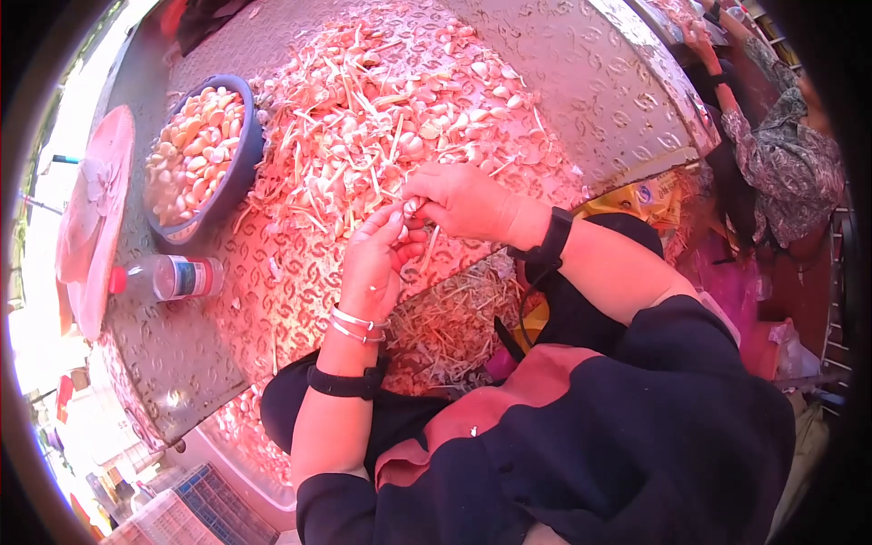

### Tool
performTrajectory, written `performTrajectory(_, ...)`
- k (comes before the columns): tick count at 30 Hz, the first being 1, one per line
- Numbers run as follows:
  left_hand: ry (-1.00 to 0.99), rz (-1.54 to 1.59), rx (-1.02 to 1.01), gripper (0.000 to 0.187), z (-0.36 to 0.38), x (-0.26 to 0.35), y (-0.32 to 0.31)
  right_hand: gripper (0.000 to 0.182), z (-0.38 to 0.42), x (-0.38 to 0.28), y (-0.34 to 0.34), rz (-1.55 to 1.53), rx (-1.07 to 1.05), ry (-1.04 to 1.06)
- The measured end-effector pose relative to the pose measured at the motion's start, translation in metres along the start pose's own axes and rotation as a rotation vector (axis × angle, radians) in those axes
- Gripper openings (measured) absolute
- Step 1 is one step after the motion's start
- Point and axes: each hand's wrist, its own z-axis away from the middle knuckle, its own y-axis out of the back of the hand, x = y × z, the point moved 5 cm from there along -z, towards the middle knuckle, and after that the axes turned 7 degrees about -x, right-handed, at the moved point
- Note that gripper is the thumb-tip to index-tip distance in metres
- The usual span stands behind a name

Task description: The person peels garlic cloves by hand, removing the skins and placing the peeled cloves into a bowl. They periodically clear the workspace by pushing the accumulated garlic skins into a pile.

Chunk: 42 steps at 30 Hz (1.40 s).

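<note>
My left hand (380, 262) and my right hand (459, 202) meet over the near edge of a patterned metal table (581, 82). Both pinch the same garlic clove (411, 208) between their fingertips. Just beyond the hands lies a big heap of garlic cloves, stalks and skins (381, 118). A blue bowl (243, 154) to the left of the heap holds several peeled cloves (191, 154). Bangles and a black band circle my left wrist; a black band sits on my right wrist.
A plastic bottle (173, 277) lies on its side at the table's left, near a pink hat (91, 218). Garlic waste (454, 327) fills my lap below the table edge. Another person in a patterned top (790, 163) sits at the right. A crate (209, 509) stands below.
</note>
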Motion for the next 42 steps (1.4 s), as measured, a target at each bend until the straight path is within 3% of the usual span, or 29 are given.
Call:
performTrajectory(1, 0.000, 0.002, 0.004, 0.025, -0.002, -0.004, 0.003, 0.014, 0.000, -0.007, -0.003, 0.163, 0.026, 0.028)
performTrajectory(6, -0.105, -0.011, 0.069, 0.017, -0.008, -0.003, 0.020, 0.014, -0.005, -0.015, -0.012, 0.208, -0.048, 0.014)
performTrajectory(9, -0.115, 0.014, 0.055, 0.012, -0.007, -0.001, 0.018, 0.015, -0.007, -0.016, -0.005, 0.092, 0.055, 0.108)
performTrajectory(11, -0.124, -0.027, 0.066, 0.012, -0.004, 0.001, 0.018, 0.018, -0.010, -0.013, -0.007, -0.155, -0.172, -0.006)
performTrajectory(15, -0.148, -0.030, 0.006, 0.012, -0.006, -0.001, 0.018, 0.019, -0.007, -0.018, -0.010, -0.440, -0.257, -0.060)
performTrajectory(23, -0.176, 0.028, 0.029, 0.016, -0.003, 0.003, 0.008, 0.017, -0.008, -0.007, -0.002, -0.135, -0.031, -0.060)
performTrajectory(32, -0.191, 0.238, -0.064, 0.013, -0.005, 0.002, 0.008, 0.010, -0.013, -0.018, 0.007, -0.295, 0.072, 0.012)
performTrajectory(36, -0.166, 0.185, -0.025, 0.015, -0.003, 0.006, 0.006, 0.008, -0.012, -0.015, -0.001, -0.253, 0.070, 0.007)
performTrajectory(38, -0.159, 0.066, 0.013, 0.015, -0.003, 0.007, 0.008, 0.007, -0.012, -0.023, 0.001, -0.065, 0.160, 0.170)
performTrajectory(42, -0.131, -0.012, -0.006, 0.020, -0.001, 0.013, 0.009, 0.007, -0.013, -0.025, 0.004, -0.206, 0.096, 0.119)
